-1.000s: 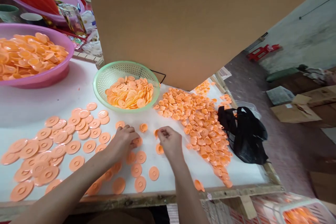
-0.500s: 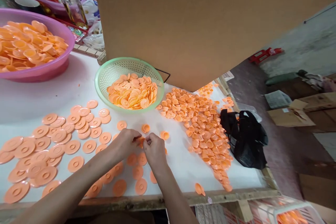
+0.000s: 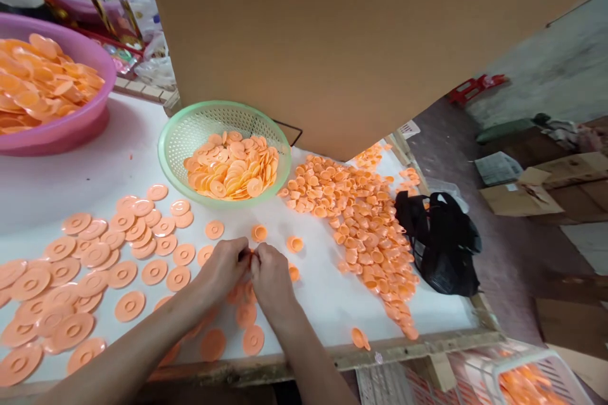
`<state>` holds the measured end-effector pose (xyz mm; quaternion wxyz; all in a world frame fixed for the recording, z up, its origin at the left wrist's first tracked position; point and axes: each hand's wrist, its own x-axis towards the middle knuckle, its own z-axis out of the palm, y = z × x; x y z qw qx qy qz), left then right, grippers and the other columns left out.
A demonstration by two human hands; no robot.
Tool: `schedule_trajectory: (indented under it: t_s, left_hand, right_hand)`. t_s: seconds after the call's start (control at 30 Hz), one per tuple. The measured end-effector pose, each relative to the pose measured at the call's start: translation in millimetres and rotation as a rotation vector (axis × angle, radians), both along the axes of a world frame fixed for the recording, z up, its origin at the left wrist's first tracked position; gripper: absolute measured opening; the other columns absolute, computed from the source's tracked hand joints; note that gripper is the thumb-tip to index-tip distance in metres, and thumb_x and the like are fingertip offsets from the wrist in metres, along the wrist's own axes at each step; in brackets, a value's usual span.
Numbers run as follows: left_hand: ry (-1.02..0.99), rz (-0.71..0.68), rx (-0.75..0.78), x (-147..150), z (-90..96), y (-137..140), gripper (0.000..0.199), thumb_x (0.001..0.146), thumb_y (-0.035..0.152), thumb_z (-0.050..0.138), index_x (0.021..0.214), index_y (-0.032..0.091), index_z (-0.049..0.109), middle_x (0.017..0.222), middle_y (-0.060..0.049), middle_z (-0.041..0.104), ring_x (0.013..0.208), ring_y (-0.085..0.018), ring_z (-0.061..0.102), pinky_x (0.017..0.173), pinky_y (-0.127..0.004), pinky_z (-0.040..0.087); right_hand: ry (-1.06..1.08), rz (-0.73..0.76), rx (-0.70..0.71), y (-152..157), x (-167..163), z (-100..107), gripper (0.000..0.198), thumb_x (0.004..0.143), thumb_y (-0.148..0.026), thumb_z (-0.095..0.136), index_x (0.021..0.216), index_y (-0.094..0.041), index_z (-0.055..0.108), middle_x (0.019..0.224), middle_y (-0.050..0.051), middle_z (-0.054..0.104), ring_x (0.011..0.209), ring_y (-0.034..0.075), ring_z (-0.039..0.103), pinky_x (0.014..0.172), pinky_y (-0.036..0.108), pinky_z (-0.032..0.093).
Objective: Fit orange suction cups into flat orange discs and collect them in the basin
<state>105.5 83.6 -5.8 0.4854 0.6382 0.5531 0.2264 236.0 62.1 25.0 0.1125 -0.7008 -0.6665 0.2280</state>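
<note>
My left hand [image 3: 225, 267] and my right hand [image 3: 272, 273] meet over the near middle of the white table, fingers closed and fingertips together. Between them shows a sliver of a small orange plastic piece [image 3: 251, 254]; the fingers hide its shape. Just beyond the hands lie a small orange toy cup [image 3: 259, 233] and another cup [image 3: 294, 244]. Flat round orange saucers [image 3: 130, 306] with a ring in the middle spread to the left, and a few, such as one saucer [image 3: 253, 340], lie below my wrists. A large pile of small orange cups [image 3: 354, 228] covers the right side.
Behind my hands stands a green colander [image 3: 166, 158] holding orange discs. A pink basin [image 3: 102, 98] of orange pieces sits at left. A tall cardboard box [image 3: 304, 44] blocks the back. A black bag [image 3: 446, 253] lies at the right edge; a crate [image 3: 565, 364] stands below.
My hands have drawn closer together, and the orange piece between them is now more hidden. The view has shifted slightly, moving the table things a little left.
</note>
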Motion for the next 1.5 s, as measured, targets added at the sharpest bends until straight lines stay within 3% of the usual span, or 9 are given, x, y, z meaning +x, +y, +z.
schedule_trajectory:
  t_s: [0.2,0.37,0.5,0.63,0.77,0.93,1.1,1.33,1.5]
  left_hand:
    - [0.006,0.002,0.088,23.9,15.5,2.7,0.021,0.082,0.017,0.046,0.063,0.016,0.056,0.058,0.001,0.056,0.058,-0.011,0.051,0.055,-0.022,0.033]
    - [0.154,0.122,0.258,-28.9,7.3,17.0,0.023,0.082,0.017,0.048,0.092,0.017,0.068,0.092,-0.007,0.064,0.089,-0.021,0.058,0.076,-0.029,0.042]
    - [0.274,0.138,0.293,-62.2,-4.6,29.6,0.026,0.077,0.018,0.051,0.096,0.015,0.069,0.101,-0.011,0.059,0.096,-0.026,0.054,0.077,-0.034,0.043]
    - [0.166,-0.096,0.292,-34.6,-0.4,16.6,0.021,0.076,0.012,0.045,0.076,0.017,0.065,0.09,-0.006,0.056,0.08,-0.018,0.053,0.07,-0.029,0.041]
    - [0.098,-0.174,0.276,-10.4,5.8,-0.9,0.017,0.08,0.011,0.044,0.076,0.016,0.06,0.087,-0.004,0.052,0.079,-0.016,0.052,0.068,-0.027,0.04]
    - [0.052,-0.136,0.238,-16.9,-3.3,-1.9,0.009,0.08,0.014,0.052,0.08,0.016,0.061,0.089,-0.003,0.05,0.075,-0.013,0.052,0.066,-0.025,0.04]
    - [-0.003,-0.092,0.225,-17.6,-7.4,-0.1,0.013,0.08,0.012,0.049,0.075,0.015,0.061,0.083,-0.003,0.053,0.071,-0.013,0.052,0.066,-0.025,0.041]
    - [-0.103,0.029,-0.179,-16.9,15.1,13.6,0.028,0.067,0.01,0.06,0.093,0.018,0.067,0.069,0.002,0.06,0.062,-0.012,0.056,0.059,-0.023,0.043]
    - [-0.15,0.111,-0.379,-9.4,20.1,15.9,0.013,0.071,0.008,0.051,0.077,0.017,0.057,0.06,0.005,0.058,0.044,-0.01,0.053,0.042,-0.02,0.038]
  right_hand:
    - [0.052,-0.236,0.144,78.3,58.1,16.1,0.016,0.087,-0.025,0.052,0.095,-0.021,0.066,0.067,0.001,0.064,0.066,0.017,0.061,0.063,0.025,0.042]
    - [-0.008,-0.29,0.191,113.7,76.6,8.7,0.013,0.084,-0.026,0.057,0.074,-0.018,0.06,0.069,0.006,0.063,0.073,0.02,0.061,0.067,0.028,0.042]
    - [0.043,-0.342,0.165,104.7,78.5,3.7,0.014,0.082,-0.022,0.054,0.068,-0.018,0.054,0.065,0.003,0.061,0.064,0.018,0.061,0.06,0.025,0.043]
    - [0.161,-0.369,0.054,76.8,68.5,18.2,0.007,0.08,-0.023,0.055,0.083,-0.018,0.059,0.061,-0.002,0.061,0.046,0.013,0.056,0.047,0.022,0.041]
    - [0.297,-0.15,-0.06,41.6,40.8,36.0,0.007,0.077,-0.018,0.06,0.077,-0.02,0.067,0.069,-0.001,0.066,0.058,0.013,0.06,0.057,0.023,0.045]
    - [-0.031,0.152,0.031,24.6,6.8,30.5,0.015,0.079,-0.01,0.059,0.076,-0.021,0.069,0.072,0.002,0.066,0.082,0.018,0.056,0.078,0.031,0.039]
    - [-0.123,0.177,0.036,25.9,-2.7,15.9,0.016,0.077,-0.004,0.058,0.072,-0.018,0.062,0.071,0.002,0.061,0.079,0.018,0.05,0.073,0.028,0.034]
    - [-0.081,0.208,0.049,23.7,-3.0,9.4,0.018,0.077,-0.002,0.052,0.07,-0.018,0.055,0.07,0.002,0.057,0.079,0.019,0.048,0.072,0.029,0.033]
    - [-0.064,0.213,0.037,21.1,-3.3,8.0,0.016,0.079,-0.005,0.053,0.07,-0.018,0.052,0.07,0.002,0.055,0.079,0.02,0.046,0.069,0.029,0.033]
